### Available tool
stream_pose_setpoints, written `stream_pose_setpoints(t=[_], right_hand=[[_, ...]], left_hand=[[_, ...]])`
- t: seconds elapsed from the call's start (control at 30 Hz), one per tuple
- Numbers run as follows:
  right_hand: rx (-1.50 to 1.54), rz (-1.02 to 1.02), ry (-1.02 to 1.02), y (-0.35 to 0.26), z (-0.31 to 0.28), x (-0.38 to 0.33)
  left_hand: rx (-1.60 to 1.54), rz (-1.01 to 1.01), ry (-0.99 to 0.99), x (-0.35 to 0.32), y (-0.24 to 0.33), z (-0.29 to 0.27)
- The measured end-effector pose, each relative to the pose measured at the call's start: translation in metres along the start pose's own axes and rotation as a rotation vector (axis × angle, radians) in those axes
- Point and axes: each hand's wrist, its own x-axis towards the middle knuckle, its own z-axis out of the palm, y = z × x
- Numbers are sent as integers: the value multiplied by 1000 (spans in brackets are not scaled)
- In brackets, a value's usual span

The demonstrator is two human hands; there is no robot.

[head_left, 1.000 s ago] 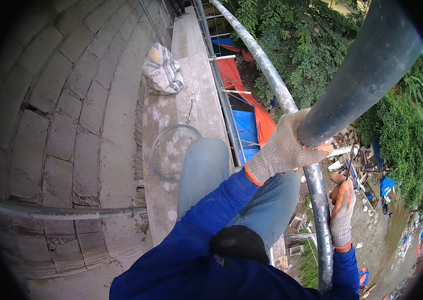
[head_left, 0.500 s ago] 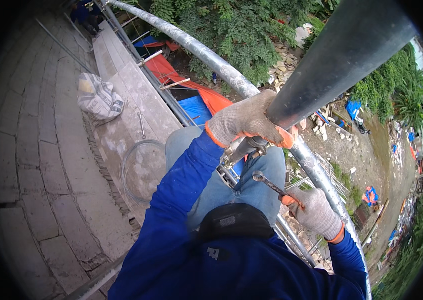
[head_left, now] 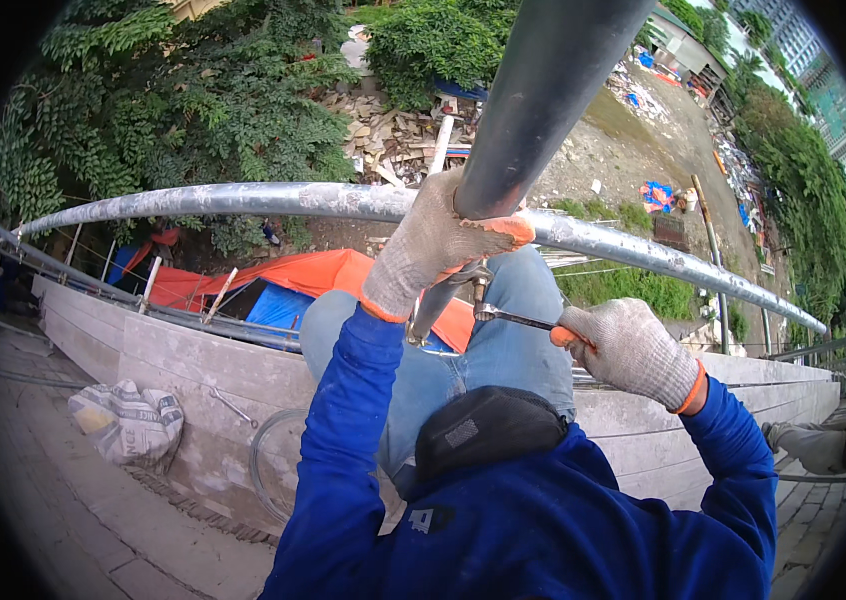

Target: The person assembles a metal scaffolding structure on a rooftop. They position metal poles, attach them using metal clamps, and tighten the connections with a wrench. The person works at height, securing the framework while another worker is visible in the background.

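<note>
My left hand (head_left: 438,245), in a knitted glove with orange fingertips, is wrapped around a grey steel scaffold tube (head_left: 533,110) that rises steeply toward the top of the picture. My right hand (head_left: 628,350), gloved the same way, grips the handle of a metal wrench (head_left: 513,318). The wrench head sits at the coupler (head_left: 463,285) just below my left hand, where this tube meets the long horizontal tube (head_left: 273,200). My blue sleeves and jeans-clad knees fill the lower middle.
A concrete ledge (head_left: 193,370) runs below me, with a tied sack (head_left: 128,420), a wire loop (head_left: 273,455) and a loose tool on it. Beyond it are orange and blue tarps (head_left: 283,285), trees and rubble far below. Another person's foot (head_left: 823,445) shows at right.
My view has swung right and outward. My right hand has come up from the lower tube with the wrench and brought it to the coupler under my left hand, which has kept its grip.
</note>
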Motion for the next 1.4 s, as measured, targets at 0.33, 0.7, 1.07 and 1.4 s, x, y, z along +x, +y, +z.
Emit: stream_pose_setpoints(t=[0.33, 0.7, 1.07, 1.4], right_hand=[[-253, 248, 49, -38, 8, 13], [473, 487, -506, 16, -6, 30], [183, -119, -286, 30, 34, 38], [1106, -303, 143, 22, 226, 82]], left_hand=[[-99, 22, -24, 1, 1, 4], [-163, 1, 39, 1, -9, 0], [-51, 121, 150, -21, -27, -4], [-14, 35, 202, -37, -2, 10]])
